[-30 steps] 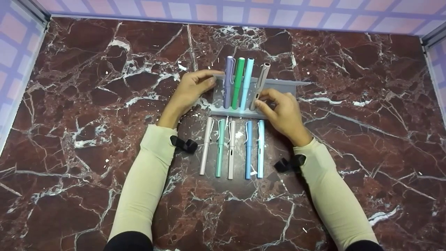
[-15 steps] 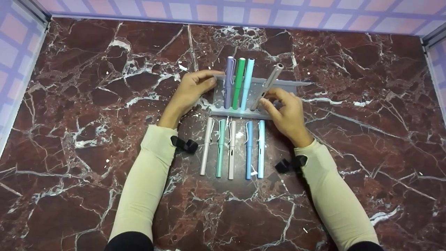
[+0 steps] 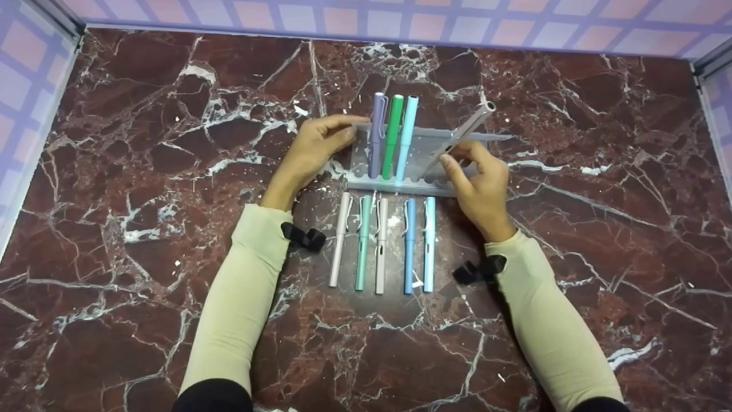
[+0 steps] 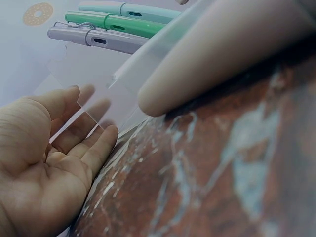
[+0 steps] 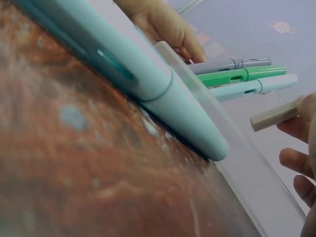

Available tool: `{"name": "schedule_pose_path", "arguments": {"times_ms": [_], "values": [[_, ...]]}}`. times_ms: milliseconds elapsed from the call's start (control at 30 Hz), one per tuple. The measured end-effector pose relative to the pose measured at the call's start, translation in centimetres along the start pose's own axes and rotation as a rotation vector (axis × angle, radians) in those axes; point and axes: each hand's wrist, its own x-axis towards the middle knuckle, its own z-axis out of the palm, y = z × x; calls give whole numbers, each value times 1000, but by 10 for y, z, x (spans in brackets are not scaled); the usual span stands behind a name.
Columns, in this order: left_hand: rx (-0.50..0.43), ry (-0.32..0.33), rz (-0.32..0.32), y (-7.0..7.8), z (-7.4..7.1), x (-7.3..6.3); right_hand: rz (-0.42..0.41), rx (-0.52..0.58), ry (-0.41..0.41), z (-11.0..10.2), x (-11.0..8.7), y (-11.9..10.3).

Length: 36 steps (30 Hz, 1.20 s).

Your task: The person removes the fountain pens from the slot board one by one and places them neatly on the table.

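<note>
My left hand [image 3: 321, 147] pinches the left edge of a clear plastic pen stand [image 3: 394, 186], thumb in front and fingers behind the panel in the left wrist view. A purple pen [image 3: 376, 137], a green pen [image 3: 392, 137] and a light blue pen [image 3: 406, 137] stand side by side in its left part. My right hand [image 3: 480, 177] pinches a grey-brown pen [image 3: 472, 121] near its lower end, over the stand's right part. That pen leans to the right, and in the right wrist view its lower end [image 5: 266, 118] is apart from the stand's ledge.
Several capped pens lie in a row before the stand: a pale pink one [image 3: 340, 240], a teal one [image 3: 362, 243], a beige one [image 3: 381, 246], a blue one [image 3: 409, 246] and a light blue one [image 3: 429, 245]. Patterned walls [image 3: 366, 20] border the marbled table [image 3: 171, 171].
The right hand has tipped the grey-brown pen rightward and lifted its lower end from the slot row, moving slightly right. The left hand and the other pens stay put.
</note>
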Motion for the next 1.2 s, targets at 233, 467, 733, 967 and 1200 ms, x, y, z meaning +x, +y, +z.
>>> {"name": "schedule_pose_path", "arguments": {"times_ms": [233,467,733,967,1200], "values": [[-6,8,-11,1,0,0,-36,91,76,-3,-3,0],[-8,0,8,-1,0,0,-55,171,148,-6,-8,-3],[-12,-3,13,-1,0,1,-3,179,162,-8,-16,-5],[-5,-11,30,-2,-1,0,29,175,163,-12,-25,-7],[-6,-17,25,-1,0,-1,34,173,161,-16,-34,-8]]}}
